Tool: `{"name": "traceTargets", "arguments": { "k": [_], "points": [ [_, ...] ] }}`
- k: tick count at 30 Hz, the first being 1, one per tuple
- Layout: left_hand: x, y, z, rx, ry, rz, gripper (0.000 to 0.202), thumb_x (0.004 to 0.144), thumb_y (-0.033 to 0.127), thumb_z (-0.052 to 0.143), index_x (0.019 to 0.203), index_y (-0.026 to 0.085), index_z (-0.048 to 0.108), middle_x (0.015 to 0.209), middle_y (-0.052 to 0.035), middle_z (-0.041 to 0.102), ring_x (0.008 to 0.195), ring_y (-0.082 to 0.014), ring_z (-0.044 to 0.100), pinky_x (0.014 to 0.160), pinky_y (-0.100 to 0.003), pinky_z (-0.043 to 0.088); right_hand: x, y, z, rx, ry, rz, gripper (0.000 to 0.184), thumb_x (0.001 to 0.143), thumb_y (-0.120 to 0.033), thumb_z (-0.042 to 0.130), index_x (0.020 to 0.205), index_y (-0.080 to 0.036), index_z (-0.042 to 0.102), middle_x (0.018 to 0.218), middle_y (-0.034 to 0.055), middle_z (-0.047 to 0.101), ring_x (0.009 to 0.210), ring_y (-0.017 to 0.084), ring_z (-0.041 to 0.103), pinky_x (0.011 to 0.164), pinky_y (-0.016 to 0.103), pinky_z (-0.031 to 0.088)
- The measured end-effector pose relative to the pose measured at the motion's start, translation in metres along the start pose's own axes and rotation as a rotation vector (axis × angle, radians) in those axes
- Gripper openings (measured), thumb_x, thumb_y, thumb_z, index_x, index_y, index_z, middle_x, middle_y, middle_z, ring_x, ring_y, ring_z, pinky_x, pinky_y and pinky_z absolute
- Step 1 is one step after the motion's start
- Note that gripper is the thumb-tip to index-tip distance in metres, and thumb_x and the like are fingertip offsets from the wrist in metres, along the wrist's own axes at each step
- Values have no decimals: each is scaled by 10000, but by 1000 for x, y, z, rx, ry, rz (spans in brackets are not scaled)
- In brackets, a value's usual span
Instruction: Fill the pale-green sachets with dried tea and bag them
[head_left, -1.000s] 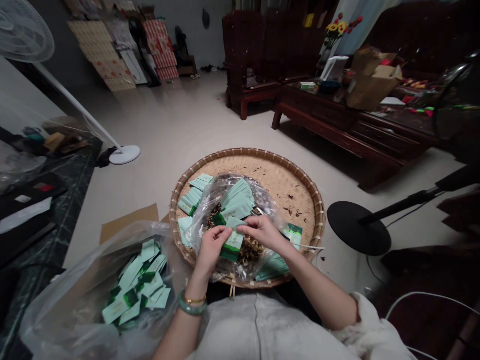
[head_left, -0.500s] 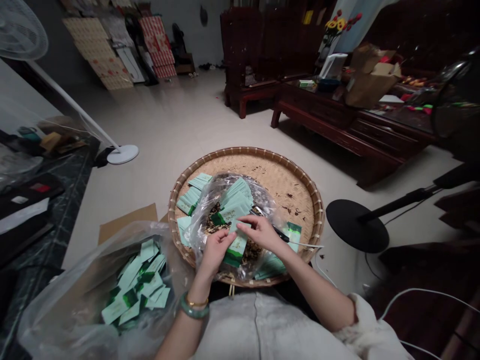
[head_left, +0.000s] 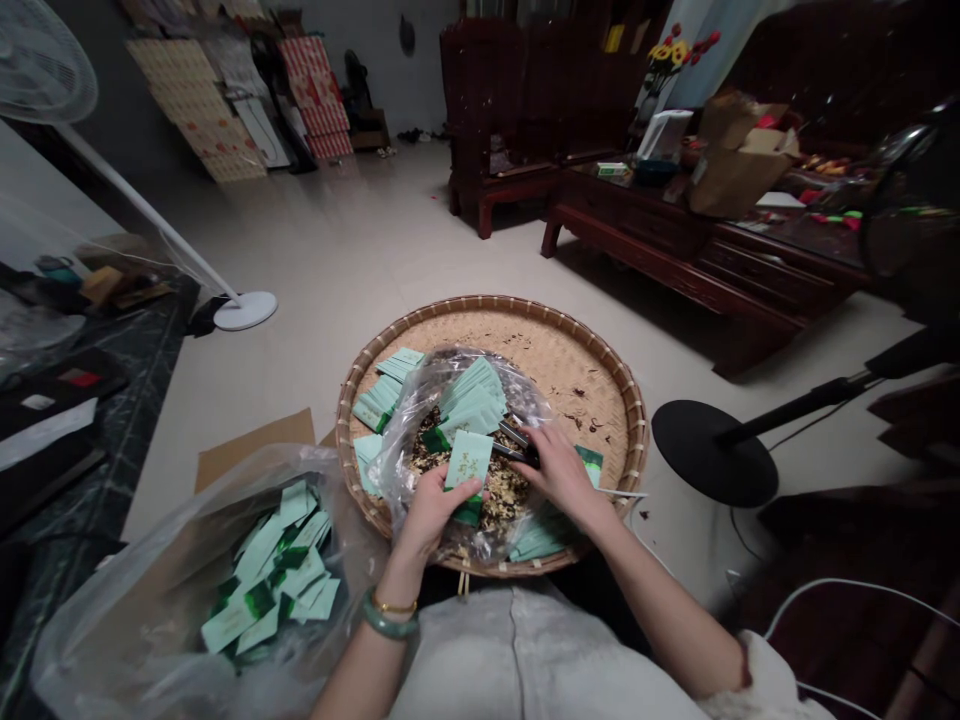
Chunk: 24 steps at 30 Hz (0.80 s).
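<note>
Low over the tray, my left hand pinches a pale green paper sachet with a dark green end and gold writing. My right hand is closed round a black two-armed corded tool, like a hair straightener, its arms slightly apart and pointing left. Beneath both hands lies a clear plastic bag holding loose dried tea-like flakes. A fanned stack of sachets rests on the bag's contents. All of this sits in a round woven bamboo tray.
More sachets lie along the tray's left side, others at its lower right. A large plastic bag full of sachets stands at the left. A white fan base, a black stand base and a dark wooden table surround the tray.
My right hand has let go of the sachet, moved right and taken hold of the black tool. The left hand keeps the sachet, now raised and tilted more upright.
</note>
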<state>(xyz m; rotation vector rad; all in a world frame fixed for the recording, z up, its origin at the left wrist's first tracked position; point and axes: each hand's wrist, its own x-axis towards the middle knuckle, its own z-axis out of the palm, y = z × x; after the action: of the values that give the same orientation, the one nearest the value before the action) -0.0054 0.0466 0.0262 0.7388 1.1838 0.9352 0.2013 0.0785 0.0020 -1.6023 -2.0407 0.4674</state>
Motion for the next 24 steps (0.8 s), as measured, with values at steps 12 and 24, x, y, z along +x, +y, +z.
{"name": "traceTargets", "arguments": {
  "k": [12,24],
  "points": [
    [-2,3,0,14,34,78,430,523,322,835,846,112,645,723,-53,719,616,-172,663,633,-272,509,-2,29,-4,225,-196,177,510,700,-279,708,1177,-143,589,1095,115,631,1004,261,585,877,389,458],
    [-4,5,6,233,-19,120,343,540,271,808,819,122,677,697,-48,720,620,-187,650,593,-264,483,17,-24,-51,590,-433,84,448,767,-452,657,1134,-196,660,1152,63,671,1028,258,605,890,366,458]
  ]
}}
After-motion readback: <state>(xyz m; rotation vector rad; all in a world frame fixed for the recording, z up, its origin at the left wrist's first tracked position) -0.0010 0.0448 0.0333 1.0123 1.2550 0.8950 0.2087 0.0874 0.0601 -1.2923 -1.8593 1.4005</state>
